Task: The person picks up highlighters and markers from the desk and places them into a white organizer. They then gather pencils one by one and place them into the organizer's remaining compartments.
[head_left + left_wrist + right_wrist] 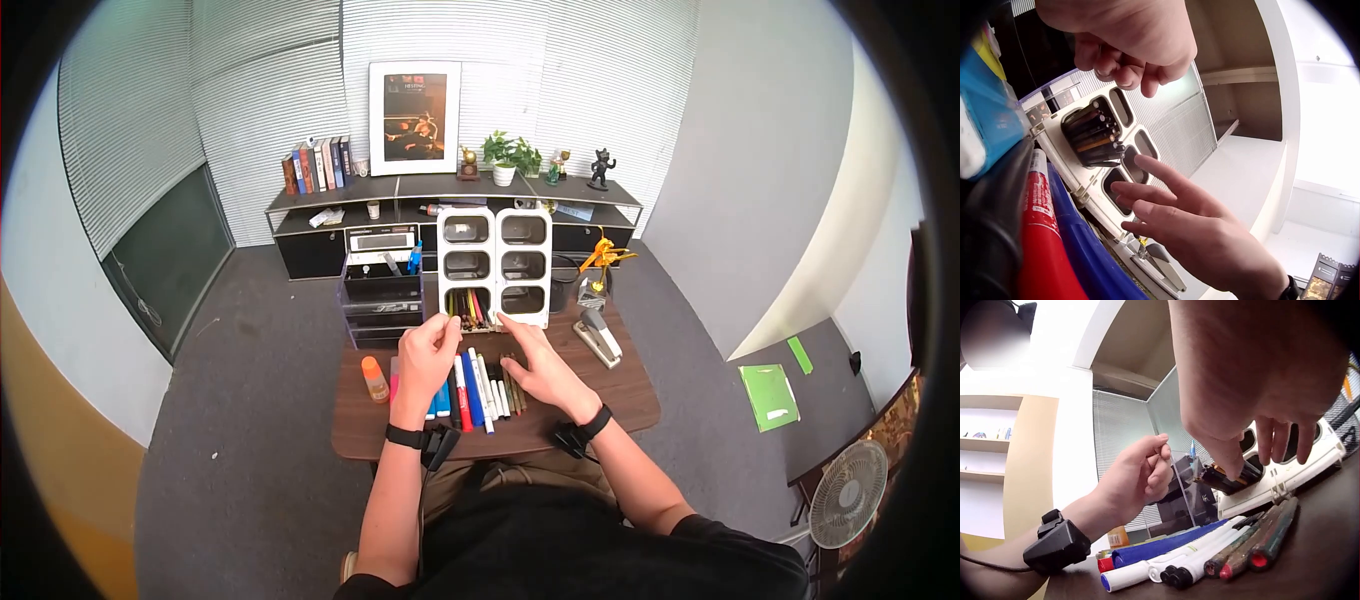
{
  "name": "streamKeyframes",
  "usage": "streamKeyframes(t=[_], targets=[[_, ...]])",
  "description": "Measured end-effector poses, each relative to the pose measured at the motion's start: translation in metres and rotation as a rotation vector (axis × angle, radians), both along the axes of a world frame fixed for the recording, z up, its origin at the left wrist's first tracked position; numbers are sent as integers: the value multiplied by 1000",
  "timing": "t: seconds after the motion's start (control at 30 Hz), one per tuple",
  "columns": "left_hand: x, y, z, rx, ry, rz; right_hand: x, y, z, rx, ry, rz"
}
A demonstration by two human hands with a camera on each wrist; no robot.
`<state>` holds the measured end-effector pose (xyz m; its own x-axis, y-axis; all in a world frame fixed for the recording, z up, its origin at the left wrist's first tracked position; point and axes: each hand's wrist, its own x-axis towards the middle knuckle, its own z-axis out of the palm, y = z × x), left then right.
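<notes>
My left hand [428, 355] is raised over the left part of a pen row, near the white six-compartment organizer [494, 255]. Its fingers are curled with nothing visible in them in the left wrist view [1132, 37]. Spread fingers mark my right hand [548, 372], above the row's right end and beside the organizer's front; the right wrist view [1260, 381] shows no thing in it. Several pencils [1094, 134] stand in the organizer's near-left compartment. The row has a red marker [463, 397], a blue marker [472, 385], white pens and thick worn pencils [1275, 537].
An orange-capped glue bottle [374, 380] stands left of the row. Behind it is a dark desk rack [383, 300] with a blue pen. At the right are a stapler [598, 340] and an orange figure [605, 254]. A low shelf [410, 187] stands beyond the table.
</notes>
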<state>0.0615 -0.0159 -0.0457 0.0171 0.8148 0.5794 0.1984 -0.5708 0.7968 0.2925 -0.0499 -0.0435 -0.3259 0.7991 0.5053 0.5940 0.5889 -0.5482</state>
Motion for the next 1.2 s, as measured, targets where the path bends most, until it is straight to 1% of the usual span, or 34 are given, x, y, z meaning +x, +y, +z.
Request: streamKeyframes(t=[0.07, 0.1, 0.17, 0.2, 0.23, 0.3, 0.33, 0.37, 0.43, 0.47, 0.57, 0.63, 0.7, 0.77, 0.83, 0.87, 0.9, 0.97, 1.0, 1.07, 1.1, 1.17, 1.2], targets=[[3, 2, -2, 22, -49, -3, 4, 15, -8, -129, 28, 18], [3, 1, -2, 25, -45, -8, 4, 22, -10, -125, 32, 13], [1, 0, 1, -8, -16, -3, 2, 36, -8, -213, 106, 78], [0, 2, -1, 0, -3, 10, -1, 40, -7, -151, 115, 89], [-1, 1, -1, 6, -3, 14, -1, 42, -5, -145, 114, 93], [0, -1, 3, -2, 1, 22, -2, 41, 6, -194, 82, 30], [-1, -2, 4, -18, 26, 31, -2, 41, 2, -161, 161, 19], [-1, -1, 4, -18, 23, 33, -1, 37, 7, -160, 157, 21], [0, 1, 1, 6, 8, 22, 3, 23, 18, -150, 166, -43], [0, 1, -1, 2, 7, 22, 5, 20, 19, -84, 190, -42], [1, 3, -4, 31, 26, 32, 7, 13, 31, -109, 174, -100], [0, 4, -5, 35, 24, 21, 8, 19, 24, -149, 199, -93], [1, 0, 1, 23, 26, 24, 7, 31, 12, -269, 208, 24], [1, -1, 2, 7, 20, 36, 3, 38, 0, -294, 223, 70], [0, 0, 0, -10, 27, 33, 1, 45, -12, -175, 201, 63], [0, 0, -1, -16, 30, 34, -1, 42, -8, -153, 171, 27], [0, 1, -1, -18, 29, 34, -3, 38, -4, -155, 170, 27], [2, 1, -1, 16, 13, 33, -6, 29, 5, -160, 267, -4], [2, 0, 0, 14, 11, 31, -6, 23, 11, -161, 265, -7], [1, 0, 1, 4, 26, 29, -6, 12, 25, 23, 327, -47], [1, 0, 0, 4, 25, 30, -5, 5, 33, 23, 327, -46], [2, 2, -3, 32, -2, 22, 2, -10, 49, 178, 310, -175], [2, 2, -3, 32, 0, 21, 5, -15, 56, 233, 328, -204]])
